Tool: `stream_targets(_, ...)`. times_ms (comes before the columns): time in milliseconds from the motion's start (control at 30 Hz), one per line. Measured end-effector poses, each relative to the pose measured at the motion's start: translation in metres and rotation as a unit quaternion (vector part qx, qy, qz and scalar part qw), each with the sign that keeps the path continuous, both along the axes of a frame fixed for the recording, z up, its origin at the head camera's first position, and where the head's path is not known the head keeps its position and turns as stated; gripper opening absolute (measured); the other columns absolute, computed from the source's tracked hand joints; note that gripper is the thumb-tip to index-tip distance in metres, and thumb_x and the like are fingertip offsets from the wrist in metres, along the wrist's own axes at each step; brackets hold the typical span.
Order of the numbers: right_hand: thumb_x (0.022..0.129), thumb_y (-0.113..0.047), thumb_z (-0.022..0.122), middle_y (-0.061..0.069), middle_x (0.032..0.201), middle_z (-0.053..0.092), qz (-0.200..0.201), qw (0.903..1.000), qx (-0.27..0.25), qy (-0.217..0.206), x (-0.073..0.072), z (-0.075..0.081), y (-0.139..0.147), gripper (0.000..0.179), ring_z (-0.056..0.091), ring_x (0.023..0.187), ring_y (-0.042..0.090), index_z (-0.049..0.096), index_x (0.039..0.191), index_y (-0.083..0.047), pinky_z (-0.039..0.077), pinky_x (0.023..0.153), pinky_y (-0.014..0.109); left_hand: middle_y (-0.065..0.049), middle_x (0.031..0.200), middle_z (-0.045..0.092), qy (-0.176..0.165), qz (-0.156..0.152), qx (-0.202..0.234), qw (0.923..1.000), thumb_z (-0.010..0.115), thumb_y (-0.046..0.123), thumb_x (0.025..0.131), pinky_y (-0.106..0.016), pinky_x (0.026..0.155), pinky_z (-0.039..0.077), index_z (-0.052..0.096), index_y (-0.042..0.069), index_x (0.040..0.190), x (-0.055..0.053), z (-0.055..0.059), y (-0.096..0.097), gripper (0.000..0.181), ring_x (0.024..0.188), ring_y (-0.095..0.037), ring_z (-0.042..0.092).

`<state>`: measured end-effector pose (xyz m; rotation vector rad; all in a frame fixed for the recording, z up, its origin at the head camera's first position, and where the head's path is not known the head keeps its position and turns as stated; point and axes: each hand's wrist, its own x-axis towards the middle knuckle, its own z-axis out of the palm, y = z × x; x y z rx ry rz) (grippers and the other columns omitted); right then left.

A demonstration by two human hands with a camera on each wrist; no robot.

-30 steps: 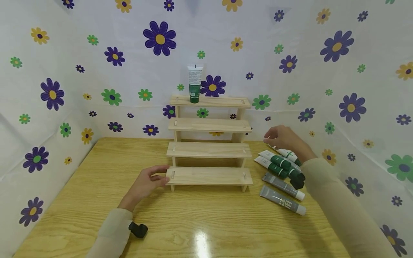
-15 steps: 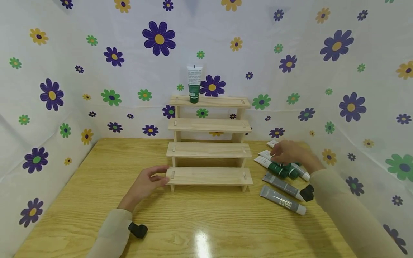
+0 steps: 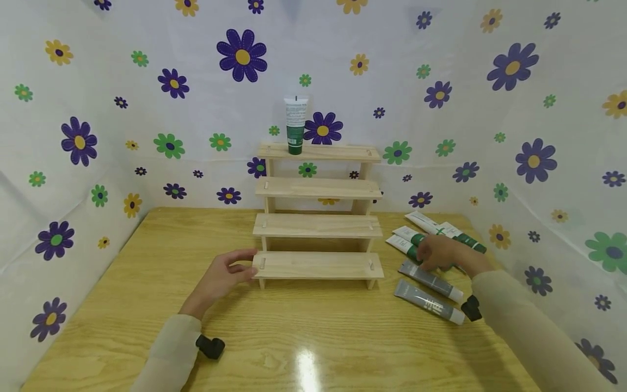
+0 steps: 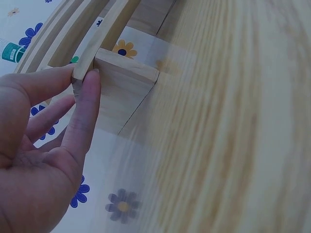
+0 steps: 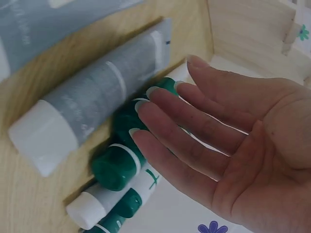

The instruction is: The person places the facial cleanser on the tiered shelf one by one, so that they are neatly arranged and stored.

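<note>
From the head view, I see the left grip (image 3: 222,277) pinching the left end of a stepped wooden shelf (image 3: 318,265) by its lowest board; the rest of the shelf stretches away to that grip's right. Well beyond and above the same grip, a white-and-green squeeze tube (image 3: 295,125) stands upright, cap down, on the top board. Over on the other side, the right grip (image 3: 443,253) reaches low over a cluster of lying white-and-green tubes (image 3: 404,246), partly covering them. Two grey tubes (image 3: 428,302) with white caps lie on the bench (image 3: 274,332) on the near side of the right grip. Flowered cloth (image 3: 392,65) hangs beyond both.

From the left wrist, the left grip's thumb and a finger close on the board's end, and a wooden leg (image 4: 124,77) stands just beside their tips.

From the right wrist, the right grip's fingers are spread loosely, slightly bent, their tips right at the green caps (image 5: 116,167); whether they touch, I can't tell. One grey tube lies just past the fingertips.
</note>
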<state>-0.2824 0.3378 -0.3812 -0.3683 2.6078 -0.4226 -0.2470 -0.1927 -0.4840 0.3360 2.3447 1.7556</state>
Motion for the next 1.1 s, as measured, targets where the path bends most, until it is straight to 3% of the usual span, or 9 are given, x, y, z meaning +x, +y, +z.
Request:
stream_targets(533, 0.090, -0.002, 0.076, 0.019, 0.107, 0.067, -0.064, 0.9966, 0.028, -0.045, 0.007, -0.013, 0.004, 0.023, 0.068, 0.089, 0.025, 0.066, 0.109, 0.005, 0.065, 0.073, 0.042, -0.023, 0.151, 0.052, 0.005, -0.004, 0.009, 0.9999, 0.071, 0.018, 0.099, -0.031, 0.090, 0.063, 0.052, 0.005, 0.149, -0.001, -0.001, 0.000, 0.055, 0.114, -0.026, 0.070)
stream_targets(800, 0.086, -0.005, 0.082, 0.015, 0.104, 0.067, -0.070, 0.9957, 0.040, -0.045, 0.006, -0.019, 0.006, 0.027, 0.067, 0.087, 0.023, 0.066, 0.106, 0.003, 0.065, 0.070, 0.040, -0.024, 0.150, 0.053, 0.014, -0.005, 0.006, 0.9999, 0.071, 0.019, 0.099, -0.027, 0.088, 0.063, 0.052, 0.005, 0.149, -0.001, -0.001, 0.000, 0.056, 0.111, -0.023, 0.071)
stream_targets(1100, 0.083, -0.011, 0.086, 0.011, 0.100, 0.067, -0.054, 0.9954, 0.067, -0.041, 0.006, -0.018, 0.002, 0.034, 0.067, 0.086, 0.022, 0.065, 0.106, 0.001, 0.065, 0.072, 0.038, -0.024, 0.151, 0.052, 0.010, -0.009, 0.009, 0.9999, 0.071, 0.019, 0.099, -0.030, 0.090, 0.063, 0.052, 0.004, 0.149, 0.000, 0.001, -0.002, 0.056, 0.115, -0.029, 0.069)
